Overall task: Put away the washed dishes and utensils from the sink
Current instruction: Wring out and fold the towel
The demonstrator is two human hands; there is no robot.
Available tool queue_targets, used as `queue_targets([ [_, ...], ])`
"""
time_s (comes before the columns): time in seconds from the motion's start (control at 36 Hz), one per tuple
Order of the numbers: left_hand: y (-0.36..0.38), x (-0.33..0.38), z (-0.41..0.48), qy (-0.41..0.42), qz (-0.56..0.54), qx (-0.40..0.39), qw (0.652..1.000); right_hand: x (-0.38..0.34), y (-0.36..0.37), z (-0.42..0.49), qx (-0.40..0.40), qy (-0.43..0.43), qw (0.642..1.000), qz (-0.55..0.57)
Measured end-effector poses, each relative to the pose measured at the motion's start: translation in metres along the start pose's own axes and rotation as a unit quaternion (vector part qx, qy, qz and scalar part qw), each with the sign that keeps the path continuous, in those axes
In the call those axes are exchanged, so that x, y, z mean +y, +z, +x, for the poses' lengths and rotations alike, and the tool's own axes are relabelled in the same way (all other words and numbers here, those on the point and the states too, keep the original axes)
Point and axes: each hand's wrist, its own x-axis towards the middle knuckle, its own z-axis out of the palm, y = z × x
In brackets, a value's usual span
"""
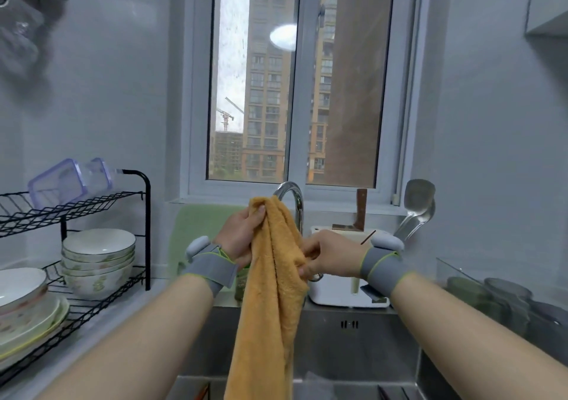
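Centre of frame: an orange towel [270,276] is held up in front of the faucet [290,197], and its lower part hangs down over the steel sink [353,347]. The towel's upper end is grasped by the left hand [242,233], with the thumb laid across the cloth. A fold lower down is pinched by the right hand [325,255]. Grey wrist straps are worn on both arms.

Lower left: a black wire rack [101,301] is shown, on whose lower tier a stack of bowls [98,255] and a pile of plates [27,304] are stored. A clear plastic container [67,181] is tilted on the upper tier.

Right of centre: a white knife block [344,289] with a cleaver [358,212] is seen, and metal ladles [418,206] are seen just to its right.
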Motion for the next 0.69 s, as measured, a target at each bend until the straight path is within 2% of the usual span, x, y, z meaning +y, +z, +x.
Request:
queue_targets([
  [0.08, -0.004, -0.002, -0.002, 0.001, 0.043, 0.017, 0.999, 0.002, -0.009, -0.002, 0.013, 0.023, 0.998, 0.058],
  [0.19, -0.016, 0.000, 0.000, 0.017, 0.123, 0.062, 0.990, 0.010, -0.027, -0.007, 0.073, 0.052, 0.983, 0.159],
  [0.25, -0.020, 0.001, 0.001, 0.031, 0.167, 0.056, 0.984, 0.012, -0.033, -0.008, 0.081, 0.052, 0.971, 0.217],
  [0.33, -0.022, 0.000, 0.002, 0.051, 0.208, 0.047, 0.976, 0.011, -0.036, -0.007, 0.121, 0.058, 0.962, 0.238],
  [0.44, -0.020, 0.002, 0.003, 0.074, 0.207, 0.038, 0.975, 0.009, -0.033, -0.005, 0.187, 0.079, 0.906, 0.372],
  [0.5, -0.019, 0.004, 0.004, 0.050, 0.181, 0.038, 0.982, 0.010, -0.029, -0.003, 0.194, 0.082, 0.880, 0.426],
  [0.58, -0.015, 0.005, 0.001, -0.017, 0.145, 0.037, 0.989, 0.010, -0.026, -0.003, 0.211, 0.090, 0.856, 0.463],
  [0.69, -0.011, 0.003, 0.002, -0.033, 0.121, 0.062, 0.990, 0.010, -0.024, -0.001, 0.204, 0.093, 0.834, 0.504],
])
